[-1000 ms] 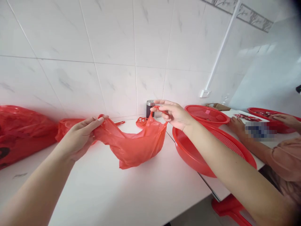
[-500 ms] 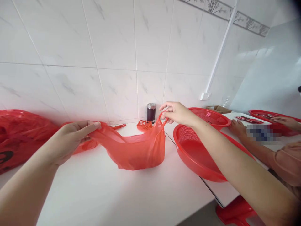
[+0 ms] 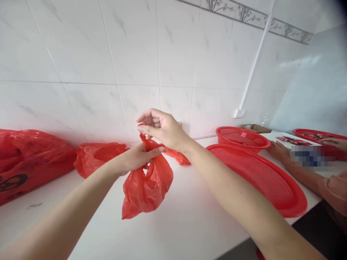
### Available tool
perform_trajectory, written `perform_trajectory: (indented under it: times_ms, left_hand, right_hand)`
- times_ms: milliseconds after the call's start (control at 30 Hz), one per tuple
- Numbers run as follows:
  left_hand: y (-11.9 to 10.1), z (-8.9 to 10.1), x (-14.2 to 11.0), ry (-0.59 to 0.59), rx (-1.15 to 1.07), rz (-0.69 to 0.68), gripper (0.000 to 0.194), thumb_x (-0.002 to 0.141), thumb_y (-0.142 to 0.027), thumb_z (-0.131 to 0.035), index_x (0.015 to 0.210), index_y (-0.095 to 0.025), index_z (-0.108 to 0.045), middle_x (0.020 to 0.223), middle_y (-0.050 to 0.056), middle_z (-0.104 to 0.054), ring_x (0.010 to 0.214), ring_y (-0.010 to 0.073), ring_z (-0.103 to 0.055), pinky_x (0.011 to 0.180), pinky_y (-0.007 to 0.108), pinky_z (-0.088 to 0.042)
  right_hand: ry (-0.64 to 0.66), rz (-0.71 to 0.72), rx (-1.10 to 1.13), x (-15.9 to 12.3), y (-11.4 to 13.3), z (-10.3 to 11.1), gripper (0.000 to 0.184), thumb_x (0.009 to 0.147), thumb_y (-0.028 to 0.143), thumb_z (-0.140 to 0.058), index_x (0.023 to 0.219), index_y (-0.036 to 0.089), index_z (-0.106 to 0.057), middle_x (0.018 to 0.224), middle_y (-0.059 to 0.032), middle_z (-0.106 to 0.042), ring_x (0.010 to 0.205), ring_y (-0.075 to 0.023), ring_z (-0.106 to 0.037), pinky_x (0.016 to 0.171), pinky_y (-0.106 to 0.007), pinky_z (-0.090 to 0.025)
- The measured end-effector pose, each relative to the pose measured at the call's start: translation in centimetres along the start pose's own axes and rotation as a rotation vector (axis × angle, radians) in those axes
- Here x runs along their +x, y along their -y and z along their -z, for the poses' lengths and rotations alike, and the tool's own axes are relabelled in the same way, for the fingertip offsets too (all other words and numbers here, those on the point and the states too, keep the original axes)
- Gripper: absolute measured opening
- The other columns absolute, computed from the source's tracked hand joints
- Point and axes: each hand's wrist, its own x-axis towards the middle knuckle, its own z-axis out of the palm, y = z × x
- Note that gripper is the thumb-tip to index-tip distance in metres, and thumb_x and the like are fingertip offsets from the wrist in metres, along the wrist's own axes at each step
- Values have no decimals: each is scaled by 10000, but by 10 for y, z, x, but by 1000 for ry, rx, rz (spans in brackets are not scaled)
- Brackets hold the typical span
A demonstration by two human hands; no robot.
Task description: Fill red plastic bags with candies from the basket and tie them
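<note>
A thin red plastic bag [image 3: 146,184] hangs bunched over the white counter [image 3: 184,224], lifted by its top. My left hand [image 3: 139,157] grips the gathered top of the bag from the left. Just above it, my right hand [image 3: 161,128] pinches a handle of the same bag between fingers and thumb. The two hands are close together, nearly touching. A loose end of the bag [image 3: 177,157] trails to the right behind my right wrist.
A big red mesh basket [image 3: 260,177] lies on the counter to the right, a smaller one [image 3: 242,136] behind it. Crumpled red bags [image 3: 97,157] and a large filled red bag [image 3: 27,159] rest at the left by the tiled wall. Another person's hand [image 3: 279,151] rests far right.
Both hands came together at the middle, gathering the bag's two handles. The bag, stretched wide before, now hangs bunched. The small dark jar at the wall is hidden behind my right hand.
</note>
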Motion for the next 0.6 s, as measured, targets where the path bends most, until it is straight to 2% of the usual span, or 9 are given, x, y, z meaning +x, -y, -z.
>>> perform_trajectory:
  times_ms: [67,100,167,233,300,367,467,533,600]
  left_hand:
    - [10,2,1,24,-85,23,389,840,-565,-516,833,-195,-637,526,-91,-216,468,86,-226,504,233,-339]
    - [16,4,1,48,-147,29,403,857,-567,-483,847,-197,-641,525,-94,-189,469,89,-206,514,236,-340]
    - [29,7,2,80,-254,21,397,869,-549,-478,812,-188,-633,518,-94,-201,470,90,-216,529,243,-350]
    - [42,9,3,74,-317,-5,400,875,-532,-483,765,-172,-619,509,-71,-321,479,97,-313,550,259,-380]
    - [53,10,4,47,-340,-25,401,882,-520,-481,782,-161,-629,560,-16,-491,541,127,-456,604,288,-429]
    - [59,11,4,46,-353,-43,380,883,-494,-494,818,-155,-654,669,38,-611,643,165,-558,670,316,-465]
    - [58,13,0,130,-273,-115,302,850,-428,-569,758,-163,-682,759,54,-666,737,194,-606,721,331,-478]
    - [54,13,-3,133,-142,-139,190,797,-357,-639,741,-186,-699,773,38,-679,790,204,-614,758,332,-473]
    - [52,10,-4,84,-7,-139,89,760,-293,-658,762,-216,-704,784,13,-677,816,198,-613,760,314,-466]
  right_hand:
    - [-44,-21,3,-10,-20,-6,212,855,262,-621,1053,221,-557,1076,-24,-599,938,-116,-588,784,-250,-517]
    - [-29,-71,-4,-16,-32,-7,237,858,292,-619,1075,225,-552,1086,-31,-597,957,-126,-580,794,-265,-511]
    - [72,-204,25,-31,-57,-9,218,879,317,-589,1064,212,-544,960,-30,-621,864,-132,-597,764,-293,-513]
    - [107,-288,101,-47,-73,-13,135,897,294,-552,989,195,-537,831,-12,-615,766,-129,-601,727,-305,-516]
    - [18,-261,147,-64,-72,-18,86,901,276,-539,919,195,-521,809,-2,-596,756,-127,-593,721,-297,-509]
    - [-29,-180,140,-80,-57,-23,83,902,282,-544,902,204,-516,828,7,-580,779,-123,-580,746,-288,-491]
    - [67,-117,91,-94,-34,-27,94,897,310,-569,926,224,-543,868,12,-588,838,-126,-568,818,-286,-456]
    - [9,-130,65,-94,-36,-27,129,912,359,-549,959,240,-562,934,0,-603,927,-142,-560,880,-297,-428]
    - [-92,-184,77,-87,-53,-28,212,946,421,-470,1065,267,-555,983,-12,-613,996,-160,-555,919,-324,-406]
